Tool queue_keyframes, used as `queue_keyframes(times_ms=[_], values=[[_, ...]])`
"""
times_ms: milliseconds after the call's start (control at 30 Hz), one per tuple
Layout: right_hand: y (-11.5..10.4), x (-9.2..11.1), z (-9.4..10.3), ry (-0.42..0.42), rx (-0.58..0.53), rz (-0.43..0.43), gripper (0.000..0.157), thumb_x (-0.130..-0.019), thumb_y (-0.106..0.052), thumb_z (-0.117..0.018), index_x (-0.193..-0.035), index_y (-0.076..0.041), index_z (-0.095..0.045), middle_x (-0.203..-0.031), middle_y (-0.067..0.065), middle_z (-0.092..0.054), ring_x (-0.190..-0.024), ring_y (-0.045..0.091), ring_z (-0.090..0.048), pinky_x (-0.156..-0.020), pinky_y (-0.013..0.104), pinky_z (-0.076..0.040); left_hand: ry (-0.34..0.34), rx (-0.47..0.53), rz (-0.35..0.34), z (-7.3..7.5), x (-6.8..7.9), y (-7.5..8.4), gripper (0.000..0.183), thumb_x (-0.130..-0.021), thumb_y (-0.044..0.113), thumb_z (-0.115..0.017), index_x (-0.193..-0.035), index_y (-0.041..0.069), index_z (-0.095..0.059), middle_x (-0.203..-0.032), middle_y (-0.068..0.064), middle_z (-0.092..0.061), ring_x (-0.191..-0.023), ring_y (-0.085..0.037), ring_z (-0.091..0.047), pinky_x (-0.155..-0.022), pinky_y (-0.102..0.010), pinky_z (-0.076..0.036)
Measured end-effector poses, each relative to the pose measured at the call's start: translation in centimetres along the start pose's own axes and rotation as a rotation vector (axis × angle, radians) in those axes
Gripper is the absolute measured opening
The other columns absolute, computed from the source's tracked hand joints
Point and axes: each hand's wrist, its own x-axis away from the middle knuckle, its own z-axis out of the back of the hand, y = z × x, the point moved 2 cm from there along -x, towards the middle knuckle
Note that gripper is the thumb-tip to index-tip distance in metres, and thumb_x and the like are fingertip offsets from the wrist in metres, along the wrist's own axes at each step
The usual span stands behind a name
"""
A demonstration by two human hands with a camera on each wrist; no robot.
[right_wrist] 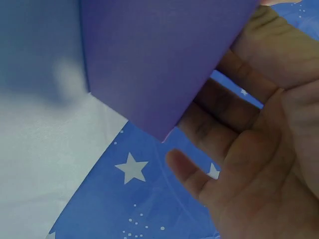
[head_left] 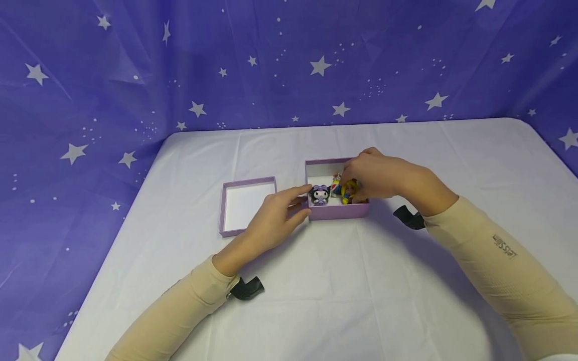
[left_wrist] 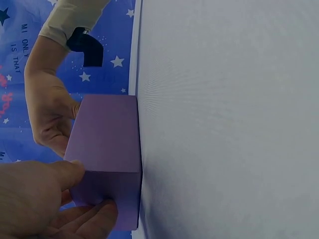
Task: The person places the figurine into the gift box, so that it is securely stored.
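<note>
In the head view, an open purple box (head_left: pixel 338 212) holds several small figurines. A black-and-purple figurine (head_left: pixel 320 194) sits at the front left inside it. Behind it is a small red, white and blue figurine (head_left: pixel 336 186), partly covered by fingers. My right hand (head_left: pixel 377 173) reaches over the right wall and holds a yellow-haired figurine (head_left: pixel 349 190) between thumb and fingers. My left hand (head_left: pixel 279 215) rests against the box's left side, thumb by the front corner. The left wrist view shows those fingers (left_wrist: pixel 102 219) pressing the side wall. Box walls hide the right fingertips in the right wrist view.
Left of the box lies a shallow purple lid (head_left: pixel 248 205), its white inside facing up. A white cloth (head_left: pixel 325 291) covers the table. Star-printed purple fabric (head_left: pixel 289 60) hangs behind. A black wrist mount (head_left: pixel 408 218) juts from the right sleeve.
</note>
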Motion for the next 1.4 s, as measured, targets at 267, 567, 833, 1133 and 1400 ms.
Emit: queue_keyframes(times_ms=[267,567,833,1133,1400], values=[[0.5,0.1,-0.2,0.022,-0.056,0.045,0.03,-0.078,-0.024,-0.083,-0.106,-0.017,-0.077,-0.103,-0.004,-0.068,-0.097,0.018,-0.064,-0.098,0.05,-0.041,0.0,0.01,-0.002,0.0,0.0,0.2,0.05,-0.092,0.007,-0.068,-0.138,-0.002,-0.051,-0.137,-0.015,-0.055,-0.116,-0.021,-0.06,-0.095,-0.023,-0.051],[-3.7,0.6,-0.1,0.324,-0.302,0.113,0.036,-0.09,-0.023,-0.072,-0.122,-0.009,-0.065,-0.116,0.001,-0.062,-0.095,0.015,-0.059,-0.084,0.034,-0.053,-0.003,-0.061,-0.01,0.1,0.1,0.6,0.051,-0.095,0.019,-0.063,-0.141,0.0,-0.049,-0.135,-0.013,-0.056,-0.117,-0.022,-0.06,-0.098,-0.026,-0.05],[-10.2,-0.5,-1.6,0.513,-0.461,0.024,0.055,-0.089,-0.025,-0.067,-0.14,-0.016,-0.05,-0.129,-0.002,-0.053,-0.106,0.013,-0.055,-0.087,0.03,-0.051,0.113,-0.105,0.094,4.9,0.1,1.6,0.055,-0.096,0.02,-0.059,-0.146,0.005,-0.042,-0.141,-0.011,-0.052,-0.111,-0.028,-0.063,-0.09,-0.036,-0.056],[-15.1,-4.1,-3.8,0.34,-0.684,-0.06,0.07,-0.09,-0.035,-0.062,-0.151,-0.017,-0.033,-0.153,-0.003,-0.032,-0.139,0.007,-0.029,-0.114,0.035,-0.034,-0.099,-0.535,0.551,10.5,2.3,0.7,0.069,-0.097,0.045,-0.049,-0.139,-0.009,-0.042,-0.13,-0.028,-0.055,-0.113,-0.045,-0.056,-0.085,-0.062,-0.05],[-14.7,-5.7,-5.5,0.249,-0.857,-0.279,0.078,-0.089,-0.039,-0.062,-0.153,-0.012,-0.026,-0.16,0.012,-0.017,-0.143,0.021,-0.026,-0.115,0.041,-0.031,-0.179,-0.607,0.645,9.4,1.6,-0.8,0.05,-0.099,0.042,-0.048,-0.069,0.003,-0.056,-0.067,-0.014,-0.055,-0.056,-0.025,-0.053,-0.04,-0.03,-0.044]])
